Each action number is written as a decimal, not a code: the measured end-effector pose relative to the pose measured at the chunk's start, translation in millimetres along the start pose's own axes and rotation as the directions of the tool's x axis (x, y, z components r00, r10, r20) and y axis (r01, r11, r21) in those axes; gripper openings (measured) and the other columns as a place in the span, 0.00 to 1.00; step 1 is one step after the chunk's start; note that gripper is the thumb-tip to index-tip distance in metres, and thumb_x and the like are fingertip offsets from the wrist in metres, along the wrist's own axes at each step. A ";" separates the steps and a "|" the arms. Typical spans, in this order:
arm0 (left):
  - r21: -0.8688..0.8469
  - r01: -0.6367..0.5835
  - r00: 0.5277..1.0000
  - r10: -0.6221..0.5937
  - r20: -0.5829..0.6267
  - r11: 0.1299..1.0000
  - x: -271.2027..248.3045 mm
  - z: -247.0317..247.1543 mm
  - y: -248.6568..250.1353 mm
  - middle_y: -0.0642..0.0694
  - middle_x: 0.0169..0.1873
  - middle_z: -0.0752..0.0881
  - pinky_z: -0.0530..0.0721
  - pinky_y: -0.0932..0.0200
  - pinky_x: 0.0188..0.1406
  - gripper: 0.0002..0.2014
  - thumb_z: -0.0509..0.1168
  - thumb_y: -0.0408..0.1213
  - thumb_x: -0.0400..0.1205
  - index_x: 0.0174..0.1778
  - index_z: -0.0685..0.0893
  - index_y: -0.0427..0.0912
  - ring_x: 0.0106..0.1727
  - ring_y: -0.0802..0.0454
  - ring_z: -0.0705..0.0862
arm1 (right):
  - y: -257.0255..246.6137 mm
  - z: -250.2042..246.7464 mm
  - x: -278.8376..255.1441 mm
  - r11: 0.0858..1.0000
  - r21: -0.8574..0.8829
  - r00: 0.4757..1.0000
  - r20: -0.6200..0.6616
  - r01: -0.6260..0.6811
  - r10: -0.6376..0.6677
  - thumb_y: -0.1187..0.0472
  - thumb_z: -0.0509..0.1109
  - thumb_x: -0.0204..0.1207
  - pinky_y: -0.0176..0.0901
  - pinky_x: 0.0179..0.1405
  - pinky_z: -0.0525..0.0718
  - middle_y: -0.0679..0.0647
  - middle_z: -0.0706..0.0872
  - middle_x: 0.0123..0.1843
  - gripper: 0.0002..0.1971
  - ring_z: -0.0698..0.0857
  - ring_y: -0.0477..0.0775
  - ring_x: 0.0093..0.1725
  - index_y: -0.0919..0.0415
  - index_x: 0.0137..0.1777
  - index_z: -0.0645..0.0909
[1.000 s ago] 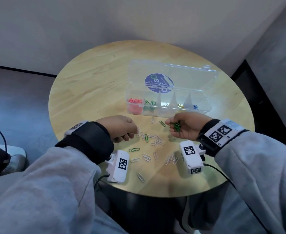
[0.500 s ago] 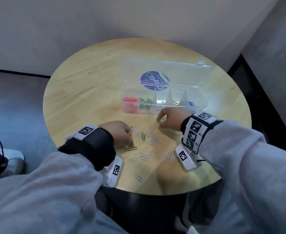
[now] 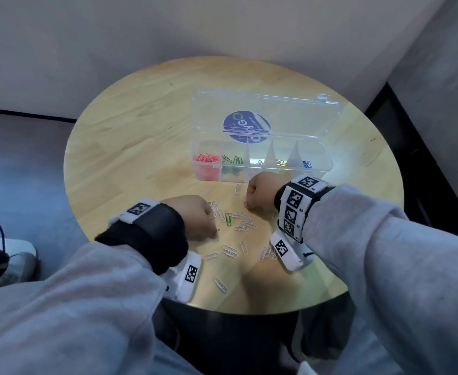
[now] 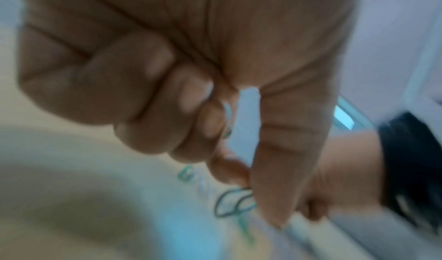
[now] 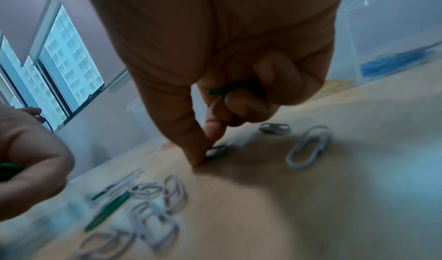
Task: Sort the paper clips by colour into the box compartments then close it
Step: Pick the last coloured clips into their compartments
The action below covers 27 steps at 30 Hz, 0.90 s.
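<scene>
A clear compartment box (image 3: 322,169) stands open on the round table, holding red clips (image 3: 207,159), green clips (image 3: 233,161), yellow clips (image 3: 281,163) and blue clips (image 3: 307,164). Several white and green paper clips (image 3: 242,221) lie scattered in front of it. My left hand (image 3: 198,217) pinches a green clip (image 4: 235,201) between thumb and forefinger at the table top, another green one (image 4: 227,120) tucked in its curled fingers. My right hand (image 3: 260,193) pinches a green clip (image 5: 216,151) on the table and keeps more green clips (image 5: 224,90) in its curled fingers.
The box lid (image 3: 265,115) with a round blue sticker lies back flat behind the box. White clips (image 3: 229,250) lie near the table's front edge (image 3: 249,311). The wrist cameras (image 3: 287,250) hang beside the clips. Walls close in behind and to the right.
My right hand turned palm down and came down onto the table beside the box. My left hand slid toward me onto a green clip.
</scene>
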State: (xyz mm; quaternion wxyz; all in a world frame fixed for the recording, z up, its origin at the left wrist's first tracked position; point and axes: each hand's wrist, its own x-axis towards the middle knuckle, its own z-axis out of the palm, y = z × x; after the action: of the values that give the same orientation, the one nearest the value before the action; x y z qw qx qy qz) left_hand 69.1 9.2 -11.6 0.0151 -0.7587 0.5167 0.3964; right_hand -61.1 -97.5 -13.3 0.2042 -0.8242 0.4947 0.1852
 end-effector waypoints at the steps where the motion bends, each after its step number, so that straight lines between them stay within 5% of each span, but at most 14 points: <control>1: -0.105 -0.004 1.000 0.006 0.025 0.994 0.3 -5.5 -2.3 0.51 0.26 0.79 0.73 0.62 0.34 0.06 0.72 0.41 0.71 0.31 0.82 0.47 0.29 0.51 0.74 | 0.2 0.2 0.2 1.000 0.021 1.000 0.024 -0.007 0.007 0.59 0.71 0.73 0.41 0.40 0.80 0.54 0.82 0.43 0.08 0.80 0.54 0.42 0.62 0.48 0.84; 4: -0.516 -0.013 1.000 0.021 0.010 0.856 -1.7 -20.6 -5.5 0.46 0.25 0.73 0.65 0.65 0.24 0.11 0.66 0.31 0.76 0.28 0.76 0.42 0.22 0.53 0.67 | 2.1 -4.7 -5.1 0.996 0.086 0.996 0.090 -0.025 0.017 0.59 0.70 0.71 0.40 0.38 0.78 0.55 0.81 0.38 0.05 0.78 0.54 0.36 0.60 0.41 0.81; 6: -0.723 -0.047 0.998 0.011 -0.054 0.689 -4.6 -27.8 -6.6 0.45 0.26 0.74 0.64 0.70 0.16 0.12 0.58 0.26 0.79 0.29 0.73 0.40 0.18 0.58 0.70 | 4.0 -10.4 -9.9 0.951 0.306 0.990 0.139 -0.043 0.000 0.62 0.68 0.73 0.39 0.34 0.76 0.55 0.80 0.35 0.05 0.75 0.53 0.31 0.62 0.37 0.78; 9: -0.894 -0.069 0.997 0.004 -0.075 0.442 -8.0 -35.7 -10.7 0.45 0.24 0.79 0.64 0.73 0.11 0.12 0.54 0.26 0.79 0.29 0.71 0.40 0.18 0.59 0.72 | 8.6 -16.6 -16.5 0.602 0.791 0.971 0.212 -0.107 -0.107 0.71 0.61 0.76 0.34 0.22 0.72 0.57 0.78 0.33 0.08 0.74 0.49 0.28 0.64 0.35 0.74; 11: -0.947 -0.066 0.998 0.001 -0.069 0.315 -9.0 -39.6 -13.5 0.45 0.22 0.79 0.65 0.73 0.10 0.13 0.53 0.27 0.78 0.27 0.70 0.40 0.18 0.58 0.72 | 13.0 -17.5 -18.8 0.423 0.899 0.970 0.194 -0.115 -0.149 0.73 0.58 0.77 0.31 0.19 0.73 0.55 0.80 0.30 0.11 0.77 0.47 0.24 0.62 0.35 0.71; 13: -0.966 -0.067 0.998 0.000 -0.069 0.250 -10.1 -41.3 -14.1 0.45 0.21 0.78 0.67 0.73 0.09 0.13 0.52 0.27 0.77 0.26 0.69 0.41 0.18 0.57 0.72 | 16.1 -16.9 -19.5 0.338 0.936 0.972 0.161 -0.095 -0.172 0.76 0.57 0.76 0.30 0.17 0.75 0.53 0.81 0.25 0.13 0.78 0.46 0.21 0.60 0.35 0.70; 21: -0.968 -0.094 0.993 -0.050 -0.109 0.234 -7.3 -40.8 -13.3 0.48 0.20 0.77 0.62 0.73 0.11 0.14 0.58 0.37 0.79 0.27 0.66 0.46 0.17 0.57 0.71 | 10.0 -7.2 -26.0 0.303 0.951 0.960 0.146 -0.069 -0.239 0.74 0.59 0.79 0.30 0.16 0.74 0.55 0.78 0.28 0.14 0.79 0.46 0.21 0.59 0.34 0.73; 24: -0.914 -0.110 0.980 -0.111 -0.165 0.390 0.4 -38.2 -13.2 0.49 0.22 0.73 0.58 0.72 0.11 0.14 0.63 0.36 0.80 0.30 0.68 0.47 0.18 0.57 0.66 | 6.7 -4.9 -24.2 0.320 0.946 0.972 0.117 -0.047 -0.202 0.66 0.65 0.80 0.29 0.13 0.69 0.52 0.77 0.24 0.15 0.74 0.44 0.18 0.57 0.31 0.70; 27: -0.793 -0.059 0.979 -0.122 -0.166 0.607 9.6 -28.9 -17.6 0.47 0.25 0.68 0.55 0.72 0.13 0.13 0.66 0.31 0.79 0.33 0.69 0.46 0.22 0.54 0.61 | 6.3 -2.9 -20.1 0.432 0.900 0.983 0.134 -0.067 -0.127 0.70 0.66 0.78 0.30 0.10 0.63 0.52 0.75 0.23 0.18 0.70 0.45 0.17 0.56 0.30 0.65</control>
State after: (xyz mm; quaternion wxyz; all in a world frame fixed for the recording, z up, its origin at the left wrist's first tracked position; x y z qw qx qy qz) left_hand 101.6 -2.5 -4.6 -0.3684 -0.7318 0.2725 0.5044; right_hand -75.4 -86.9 -1.6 0.6592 -0.5765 0.4814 -0.0365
